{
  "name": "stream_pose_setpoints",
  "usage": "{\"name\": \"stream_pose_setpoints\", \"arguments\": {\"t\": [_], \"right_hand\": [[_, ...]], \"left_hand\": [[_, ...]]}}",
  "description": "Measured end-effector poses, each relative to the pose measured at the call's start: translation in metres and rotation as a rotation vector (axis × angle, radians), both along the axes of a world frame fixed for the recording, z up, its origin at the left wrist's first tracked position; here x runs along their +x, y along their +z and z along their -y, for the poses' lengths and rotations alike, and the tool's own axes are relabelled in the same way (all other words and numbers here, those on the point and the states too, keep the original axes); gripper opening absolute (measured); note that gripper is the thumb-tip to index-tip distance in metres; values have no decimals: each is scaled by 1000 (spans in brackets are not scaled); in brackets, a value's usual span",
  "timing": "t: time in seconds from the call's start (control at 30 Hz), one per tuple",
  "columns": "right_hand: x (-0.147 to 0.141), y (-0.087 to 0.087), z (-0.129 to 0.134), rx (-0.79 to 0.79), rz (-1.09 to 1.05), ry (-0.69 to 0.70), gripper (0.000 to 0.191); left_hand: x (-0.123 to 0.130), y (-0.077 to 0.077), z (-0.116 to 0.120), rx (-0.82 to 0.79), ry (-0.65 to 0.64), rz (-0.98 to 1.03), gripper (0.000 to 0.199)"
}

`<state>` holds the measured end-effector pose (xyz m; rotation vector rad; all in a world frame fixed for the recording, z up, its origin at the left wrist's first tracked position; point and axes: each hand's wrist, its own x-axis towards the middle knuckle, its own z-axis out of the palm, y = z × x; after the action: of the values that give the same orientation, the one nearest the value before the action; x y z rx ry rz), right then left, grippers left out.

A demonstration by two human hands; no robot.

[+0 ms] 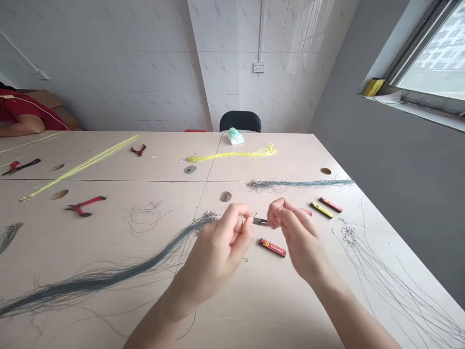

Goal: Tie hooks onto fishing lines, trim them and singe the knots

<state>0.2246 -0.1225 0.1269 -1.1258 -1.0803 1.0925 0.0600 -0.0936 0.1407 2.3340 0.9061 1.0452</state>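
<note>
Seen from the head camera, a person's left hand (pixel 218 237) and right hand (pixel 298 237) meet above a pale wooden table (pixel 276 310), their fingers curled narrowly around a small dark metal piece (pixel 260 221); whether either hand grips it is too fine to tell. Just below that piece lies a red Ferrari-labelled pack (pixel 272 247), with a yellow pack (pixel 321 210) to its right. A long grey wire bundle (pixel 109 274) runs to its left, beyond which sit red-handled pliers (pixel 85 205). Farther ahead of it are a yellow wire bundle (pixel 232 155) and a black chair (pixel 240 121). Far to its left, a co-worker's red sleeve (pixel 22 114) rests at the table's end.
</note>
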Motion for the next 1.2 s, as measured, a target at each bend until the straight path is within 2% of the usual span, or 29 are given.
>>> {"name": "stream_pose_setpoints", "arguments": {"t": [0.1, 0.23, 0.3, 0.37, 0.43, 0.53, 0.63, 0.73, 0.77, 0.87, 0.97, 1.1, 1.2], "right_hand": [[34, -23, -10, -34, 181, -137, 27], [94, -80, -33, -142, 788, -336, 23], [117, -106, -43, -177, 846, -349, 19], [131, -125, -49, -175, 854, -319, 14], [136, -136, -50, -158, 843, -291, 12], [134, -141, -48, -146, 777, -270, 20], [123, -133, -45, -135, 645, -210, 30], [103, -111, -43, -84, 473, -107, 39], [94, -101, -43, -59, 377, -64, 39], [70, -70, -46, -5, -108, 97, 32], [53, -46, -48, -2, -375, 206, 21], [55, -24, -42, -26, -447, 265, 21], [73, -11, -33, 20, -401, 177, 24]], "left_hand": [[-1, 0, -4, 19, 65, 21, 13], [1, -2, -9, 58, 87, 43, 12], [2, -4, -12, 61, 74, 42, 12], [4, -7, -13, 46, 64, 29, 11], [5, -9, -14, 26, 71, 13, 11], [6, -11, -15, 12, 85, 9, 10], [7, -12, -17, -17, 85, 15, 9], [12, -14, -22, -72, 85, 37, 8], [15, -15, -23, -90, 86, 49, 7], [22, -20, -29, -128, 97, 86, 6], [26, -24, -34, -134, 130, 123, 7], [26, -28, -38, -74, 143, 157, 9], [27, -29, -42, -65, 156, 203, 10]]}}
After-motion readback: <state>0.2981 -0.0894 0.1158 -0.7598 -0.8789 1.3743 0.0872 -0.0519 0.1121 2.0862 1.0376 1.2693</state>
